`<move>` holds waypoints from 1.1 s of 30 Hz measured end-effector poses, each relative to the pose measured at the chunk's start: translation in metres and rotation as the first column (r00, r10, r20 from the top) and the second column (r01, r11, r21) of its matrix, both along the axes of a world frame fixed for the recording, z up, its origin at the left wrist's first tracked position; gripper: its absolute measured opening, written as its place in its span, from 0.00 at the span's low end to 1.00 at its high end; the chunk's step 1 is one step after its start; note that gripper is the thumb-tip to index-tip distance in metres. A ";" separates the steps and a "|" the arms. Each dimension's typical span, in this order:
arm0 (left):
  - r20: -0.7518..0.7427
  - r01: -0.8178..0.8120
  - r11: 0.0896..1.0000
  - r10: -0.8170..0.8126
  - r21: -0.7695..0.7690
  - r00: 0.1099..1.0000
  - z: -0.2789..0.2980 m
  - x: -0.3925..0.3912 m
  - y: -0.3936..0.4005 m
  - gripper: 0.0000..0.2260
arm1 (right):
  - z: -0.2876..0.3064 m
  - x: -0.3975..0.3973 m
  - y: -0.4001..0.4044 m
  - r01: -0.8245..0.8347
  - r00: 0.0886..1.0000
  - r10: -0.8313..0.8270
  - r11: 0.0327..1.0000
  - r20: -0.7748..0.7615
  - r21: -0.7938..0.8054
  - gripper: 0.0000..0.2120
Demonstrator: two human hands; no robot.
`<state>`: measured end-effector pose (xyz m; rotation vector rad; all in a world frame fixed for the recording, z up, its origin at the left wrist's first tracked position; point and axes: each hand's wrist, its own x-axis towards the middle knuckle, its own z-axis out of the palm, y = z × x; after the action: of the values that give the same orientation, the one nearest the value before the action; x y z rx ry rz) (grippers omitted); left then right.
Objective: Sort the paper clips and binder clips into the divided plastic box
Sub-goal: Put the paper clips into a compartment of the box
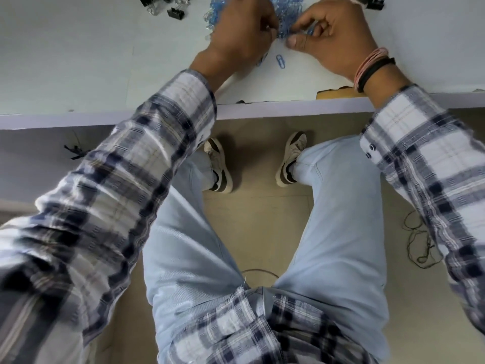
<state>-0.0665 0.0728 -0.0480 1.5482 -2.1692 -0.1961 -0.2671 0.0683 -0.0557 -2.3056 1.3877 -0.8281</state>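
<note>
Your left hand [244, 30] and right hand [333, 35] both pinch at the heap of blue wire paper clips [284, 31] between them, apparently separating tangled ones.

We find no readable text, labels, brands, numbers or signs in this view.
</note>
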 end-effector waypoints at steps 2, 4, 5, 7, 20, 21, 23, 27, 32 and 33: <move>0.022 0.011 1.000 -0.010 -0.018 1.000 0.004 -0.002 0.001 0.12 | 0.003 0.002 -0.002 0.033 0.999 -0.033 0.999 -0.029 -0.011 0.18; 0.009 0.003 1.000 -0.003 -0.020 1.000 0.007 -0.002 -0.001 0.10 | 0.008 0.004 -0.002 0.054 0.997 -0.054 0.999 -0.055 -0.007 0.15; -0.002 -0.002 1.000 0.002 -0.015 1.000 0.007 -0.001 -0.002 0.10 | 0.009 0.006 -0.002 0.057 0.996 -0.057 0.998 -0.068 -0.011 0.13; -0.040 -0.010 1.000 0.010 0.002 0.999 0.011 0.000 -0.002 0.09 | 0.015 0.010 -0.001 0.058 0.994 -0.060 0.998 -0.093 -0.022 0.11; 0.048 -0.019 0.933 0.002 0.358 0.999 0.043 0.029 -0.003 0.29 | 0.049 0.020 -0.022 0.074 0.943 0.045 0.939 -0.330 0.337 0.39; 0.153 -0.030 0.919 -0.033 0.394 0.988 0.045 0.029 -0.005 0.33 | 0.051 0.022 -0.025 0.064 0.918 0.083 0.934 -0.388 0.351 0.40; 0.232 -0.049 0.895 -0.062 0.443 0.971 0.047 0.030 -0.010 0.36 | 0.053 0.028 -0.032 0.046 0.883 0.127 0.934 -0.452 0.353 0.37; 0.105 -0.066 0.923 0.028 0.380 0.994 0.047 0.024 -0.018 0.29 | 0.054 0.042 -0.036 -0.001 0.907 0.110 0.965 -0.407 0.261 0.24; -0.032 -0.064 0.951 0.077 0.301 0.996 0.045 0.021 -0.017 0.12 | 0.052 0.047 -0.035 0.004 0.945 0.059 0.981 -0.321 0.194 0.17; -0.038 -0.060 0.955 0.074 0.289 0.997 0.047 0.022 -0.018 0.12 | 0.052 0.045 -0.036 0.016 0.956 0.048 0.977 -0.290 0.214 0.16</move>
<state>-0.0441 0.0551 -0.0011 1.7499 -2.1182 -0.5436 -0.2220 0.0322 -0.0035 -2.3321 1.4915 -0.3161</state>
